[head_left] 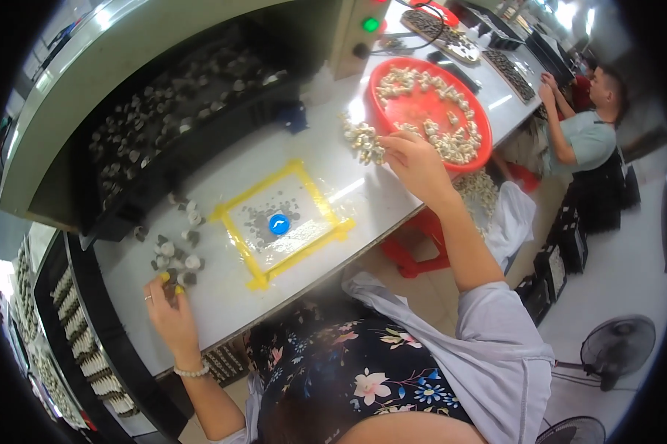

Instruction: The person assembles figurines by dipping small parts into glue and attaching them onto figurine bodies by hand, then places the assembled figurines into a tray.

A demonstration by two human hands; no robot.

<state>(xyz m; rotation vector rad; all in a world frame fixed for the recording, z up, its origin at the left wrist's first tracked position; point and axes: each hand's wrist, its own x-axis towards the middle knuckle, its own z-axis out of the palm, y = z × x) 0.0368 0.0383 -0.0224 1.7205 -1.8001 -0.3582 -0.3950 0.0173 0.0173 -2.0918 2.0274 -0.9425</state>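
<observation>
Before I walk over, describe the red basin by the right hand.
On the long white table, find the right hand. Just beyond it sits a round red basin, ringed inside with small pale pieces, far nearer than the red container behind.

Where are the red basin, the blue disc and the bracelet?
Red basin (422,105): head view, on the bare inside bottom.
Blue disc (279,225): head view, on the middle of its top.
Bracelet (192,372): head view, on its middle beads.
</observation>
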